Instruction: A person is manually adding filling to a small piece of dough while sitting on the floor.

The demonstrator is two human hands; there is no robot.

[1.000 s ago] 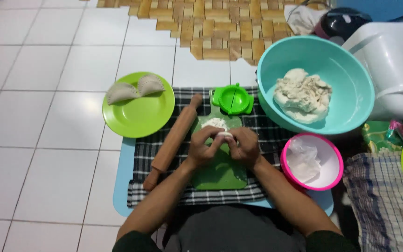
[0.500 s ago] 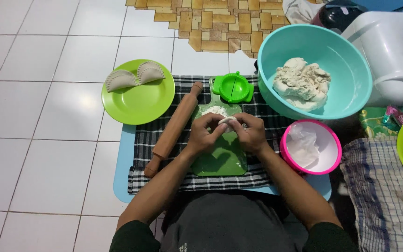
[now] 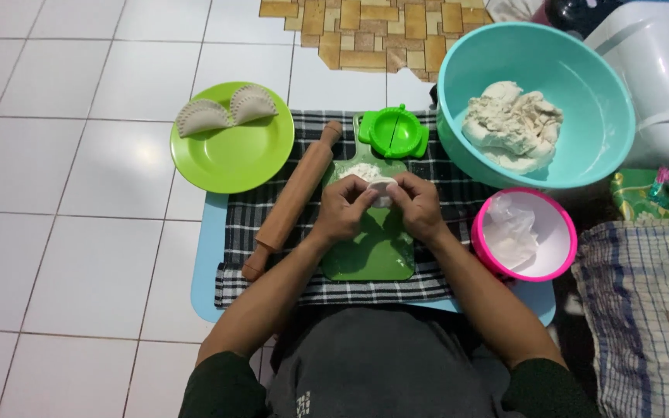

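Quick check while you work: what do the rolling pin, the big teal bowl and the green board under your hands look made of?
Long brown rolling pin: probably wood, matte, with a warm uneven tone. Large teal round bowl: looks plastic, smooth with a soft sheen and thin rim. Green cutting board: likely plastic, uniform colour, slightly glossy, dusted with flour near the top.

Both forearms run up from six o'clock, converging toward centre frame. Left hand (image 3: 344, 210) and right hand (image 3: 418, 207) sit side by side, knuckles up, fingers curled inward, fingertips meeting in a pinch at twelve o'clock. Dark sleeves cover the upper arms.
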